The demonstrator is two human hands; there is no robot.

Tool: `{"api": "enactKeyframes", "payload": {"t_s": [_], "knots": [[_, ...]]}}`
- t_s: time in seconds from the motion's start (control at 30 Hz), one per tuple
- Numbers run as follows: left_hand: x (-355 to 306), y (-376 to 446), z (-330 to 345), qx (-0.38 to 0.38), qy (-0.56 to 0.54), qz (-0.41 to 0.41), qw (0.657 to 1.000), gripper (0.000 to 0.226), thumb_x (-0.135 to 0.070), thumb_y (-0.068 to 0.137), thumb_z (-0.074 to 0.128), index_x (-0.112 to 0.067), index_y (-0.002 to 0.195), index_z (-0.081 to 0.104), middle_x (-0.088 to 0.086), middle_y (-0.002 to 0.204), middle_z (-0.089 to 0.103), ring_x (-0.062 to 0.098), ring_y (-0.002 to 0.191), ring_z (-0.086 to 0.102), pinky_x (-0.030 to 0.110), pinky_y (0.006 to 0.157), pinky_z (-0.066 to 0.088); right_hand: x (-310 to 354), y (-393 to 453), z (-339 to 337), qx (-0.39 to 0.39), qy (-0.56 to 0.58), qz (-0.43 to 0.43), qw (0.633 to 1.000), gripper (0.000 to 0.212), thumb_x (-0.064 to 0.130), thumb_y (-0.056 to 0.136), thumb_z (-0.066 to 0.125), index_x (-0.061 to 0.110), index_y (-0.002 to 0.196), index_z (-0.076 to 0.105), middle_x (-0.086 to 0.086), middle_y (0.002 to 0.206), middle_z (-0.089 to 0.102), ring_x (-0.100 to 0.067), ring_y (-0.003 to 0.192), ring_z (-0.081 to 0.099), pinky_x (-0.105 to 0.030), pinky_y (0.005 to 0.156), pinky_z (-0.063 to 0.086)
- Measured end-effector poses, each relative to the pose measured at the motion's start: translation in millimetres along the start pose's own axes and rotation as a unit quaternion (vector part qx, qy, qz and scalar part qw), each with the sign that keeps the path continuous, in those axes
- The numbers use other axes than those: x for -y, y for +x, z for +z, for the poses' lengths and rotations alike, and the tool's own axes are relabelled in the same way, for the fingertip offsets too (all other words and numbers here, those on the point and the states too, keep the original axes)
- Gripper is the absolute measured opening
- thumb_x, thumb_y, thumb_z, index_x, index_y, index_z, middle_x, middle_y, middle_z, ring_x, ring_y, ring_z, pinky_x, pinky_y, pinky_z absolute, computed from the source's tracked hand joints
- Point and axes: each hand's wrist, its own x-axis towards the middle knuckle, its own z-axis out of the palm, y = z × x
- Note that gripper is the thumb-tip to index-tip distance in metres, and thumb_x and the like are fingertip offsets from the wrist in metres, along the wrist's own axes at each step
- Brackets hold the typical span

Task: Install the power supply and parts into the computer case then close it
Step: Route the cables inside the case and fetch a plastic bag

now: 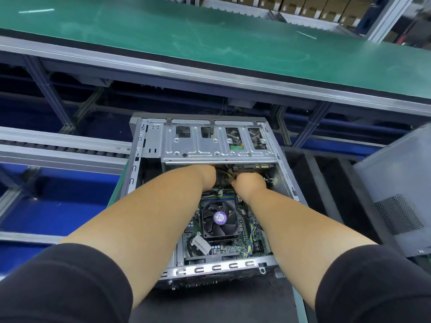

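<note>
Cables (224,177) sit at frame centre, under the drive cage (219,145) of the open computer case (136,159), between both hands. Left hand (206,177) and right hand (248,183) reach in equally; fingers hidden, so grip can't be told.

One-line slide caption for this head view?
Both hands, left hand and right hand, reach among cables under the drive cage of the open computer case.
</note>
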Motion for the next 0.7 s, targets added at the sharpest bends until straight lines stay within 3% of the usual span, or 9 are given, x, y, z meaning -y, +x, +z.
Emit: {"api": "enactKeyframes", "payload": {"t_s": [0.13,0.23,0.33,0.53,0.7], "knots": [[1.1,-1.6,-0.1,0.007,0.019,0.005,1.0,0.016,-0.007,0.097,0.043,-0.009,0.099,0.058,0.005,0.076,0.046,0.023,0.083,0.046,0.031,0.076,0.041,-1.2,4.4,2.4,-0.002,-0.007,-0.004,1.0,0.036,0.035,0.104,0.04,0.012,0.109,0.068,-0.011,0.1,0.07,-0.03,0.095,0.064,-0.03,0.072,0.045],[2.3,-2.5,0.2,0.003,0.021,0.004,1.0,0.018,-0.007,0.096,0.045,-0.006,0.102,0.062,0.004,0.072,0.044,0.024,0.081,0.047,0.031,0.074,0.042,-2.0,5.1,3.7,-0.01,-0.008,-0.004,1.0,0.038,0.037,0.104,0.04,0.012,0.105,0.068,-0.012,0.1,0.07,-0.03,0.095,0.063,-0.029,0.07,0.042],[2.9,-3.3,-0.2,0.005,0.026,0.003,1.0,0.021,-0.007,0.096,0.045,-0.004,0.107,0.062,0.008,0.085,0.049,0.023,0.081,0.047,0.031,0.074,0.042,-3.1,5.5,5.0,-0.015,-0.005,-0.007,1.0,0.041,0.041,0.104,0.039,0.012,0.107,0.067,-0.012,0.1,0.07,-0.031,0.096,0.064,-0.03,0.069,0.04],[3.1,-3.3,-1.6,0.022,0.043,0.016,0.999,0.021,-0.006,0.097,0.042,-0.006,0.107,0.06,0.007,0.08,0.047,0.023,0.084,0.045,0.031,0.076,0.04,-3.1,5.8,4.8,-0.021,0.006,-0.009,1.0,0.042,0.043,0.103,0.042,0.01,0.115,0.066,-0.015,0.11,0.069,-0.032,0.105,0.062,-0.031,0.074,0.042],[3.4,-1.8,-1.2,0.024,0.052,0.019,0.998,0.011,-0.005,0.097,0.042,-0.009,0.093,0.051,0.003,0.07,0.04,0.024,0.083,0.046,0.03,0.074,0.04,-2.4,7.1,5.5,-0.017,-0.001,-0.004,1.0,0.044,0.043,0.103,0.043,0.008,0.112,0.067,-0.015,0.111,0.069,-0.031,0.105,0.062,-0.03,0.076,0.042]]}}
